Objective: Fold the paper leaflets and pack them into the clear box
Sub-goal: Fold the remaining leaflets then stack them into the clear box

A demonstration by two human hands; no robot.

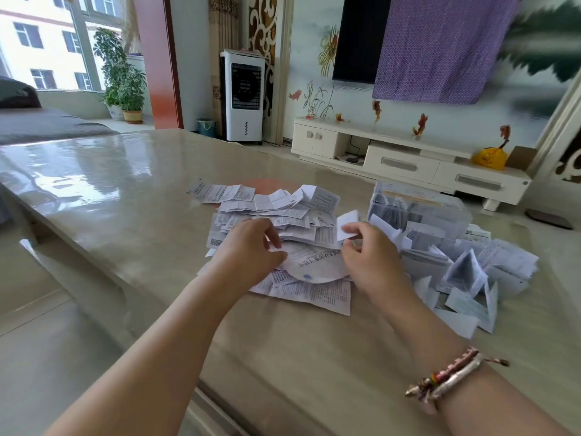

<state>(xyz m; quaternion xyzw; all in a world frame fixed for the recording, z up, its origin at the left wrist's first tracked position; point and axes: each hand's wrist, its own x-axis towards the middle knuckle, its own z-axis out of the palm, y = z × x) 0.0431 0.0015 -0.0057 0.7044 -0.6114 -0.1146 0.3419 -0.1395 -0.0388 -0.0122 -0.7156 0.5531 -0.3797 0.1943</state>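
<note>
Our glossy worktop [125, 190] carries a loose heap of leaflets [270, 212] near its far edge, with the clear box [418, 206] just right. Our left hand [251, 250] curls its grip on the curved sheet [314, 265], steadying it; our right hand [367, 250] pinches a folded slip [347, 225], probably box-bound.

Bright window daylight, smeared wide-angle edges

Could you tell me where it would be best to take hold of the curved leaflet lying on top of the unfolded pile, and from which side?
Pinch the curved leaflet at its raised near edge, coming from the person's side. That edge bows up off the unfolded pile, so fingers can probably slip under it. The left hand and right hand already flank it.
</note>
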